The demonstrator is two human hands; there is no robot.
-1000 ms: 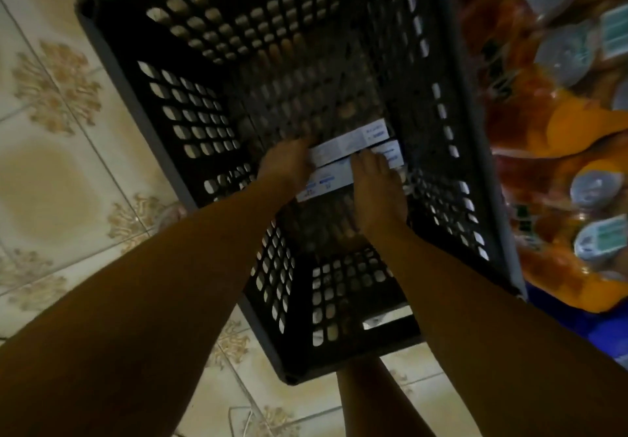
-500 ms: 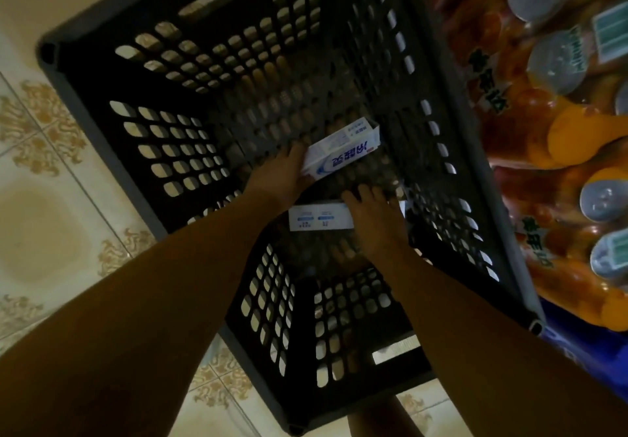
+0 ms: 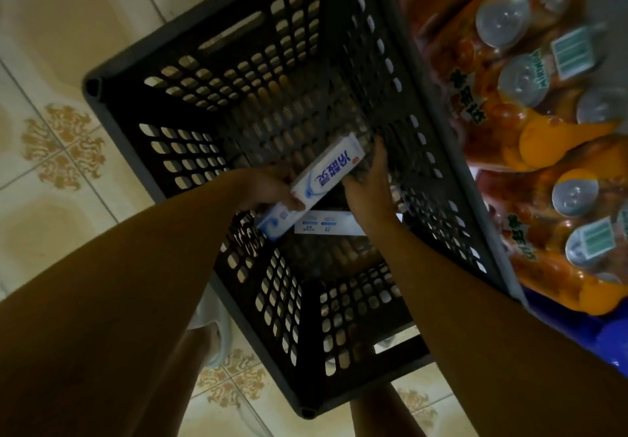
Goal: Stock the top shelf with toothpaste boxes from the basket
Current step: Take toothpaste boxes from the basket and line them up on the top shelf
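A black perforated plastic basket (image 3: 112, 103) stands on the tiled floor below me. My left hand (image 3: 268, 188) is inside it, gripping a white and blue toothpaste box (image 3: 326, 175) by its near end; the box is lifted off the floor and tilted. My right hand (image 3: 370, 185) is beside the far half of that box, fingers spread, its edge touching the box. A second toothpaste box (image 3: 326, 227) lies flat on the basket floor, partly hidden under the held box and my right wrist.
Shrink-wrapped packs of orange drink bottles (image 3: 530, 137) press against the basket's right side. A blue package (image 3: 608, 341) lies at the lower right. Patterned floor tiles (image 3: 57, 151) spread to the left. My legs and a light shoe (image 3: 217, 331) are near the basket's near edge.
My left hand has raised one box off the basket floor and turned it face up. My right hand left the lower box and moved up beside the lifted one.
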